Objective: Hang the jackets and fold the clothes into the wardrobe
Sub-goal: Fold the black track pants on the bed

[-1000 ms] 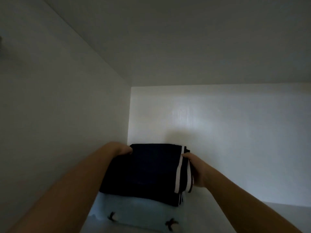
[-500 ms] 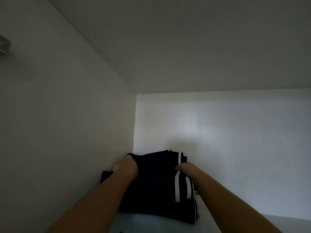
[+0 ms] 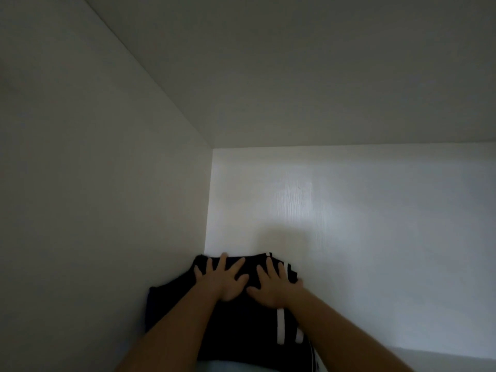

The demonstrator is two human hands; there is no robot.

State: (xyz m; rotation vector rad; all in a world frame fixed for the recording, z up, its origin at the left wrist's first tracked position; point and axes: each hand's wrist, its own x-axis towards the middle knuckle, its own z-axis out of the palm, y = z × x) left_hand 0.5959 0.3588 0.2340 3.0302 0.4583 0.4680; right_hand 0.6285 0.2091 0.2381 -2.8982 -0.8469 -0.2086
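Both hands lay flat on the folded dark garment (image 3: 241, 334), palms down, side by side. Left hand (image 3: 222, 280) had fingers spread & straight, tips near the garment's far edge. Right hand (image 3: 273, 288), just right of it, was spread the same way, gripping nothing. The garment sat in the far left corner of the wardrobe compartment, against the left wall (image 3: 94, 210) & touching the back wall (image 3: 349, 224). White stripes (image 3: 280, 327) ran along its right side, near the right forearm. A pale blue item (image 3: 214, 367) showed under its near edge. The shelf (image 3: 442, 358) ran off to the right, w/ the top panel (image 3: 295, 63) overhead.
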